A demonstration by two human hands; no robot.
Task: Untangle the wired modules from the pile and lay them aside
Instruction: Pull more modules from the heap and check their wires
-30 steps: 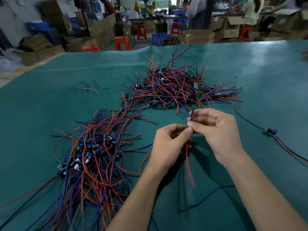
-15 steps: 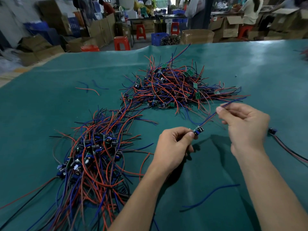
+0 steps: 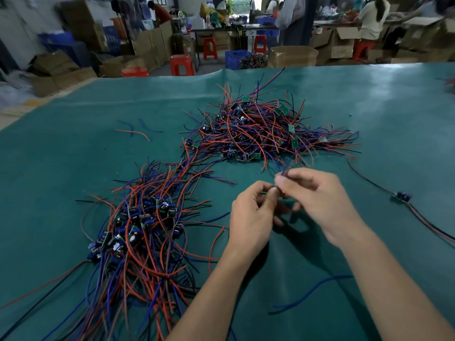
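Pinching one module (image 3: pixel 277 187) | hands: left (image 3: pixel 251 217), right (image 3: pixel 317 200) | closer together than before

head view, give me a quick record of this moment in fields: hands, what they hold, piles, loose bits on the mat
left hand: pinches a small wired module at its fingertips
right hand: grip on the same module's wires, close against the left
far pile: tangled red and blue wires with green boards, beyond the hands
near pile: wired modules spread out left of the hands
single module: lies alone with its wires at the right
loose blue wire: near the right forearm
surface: green mat
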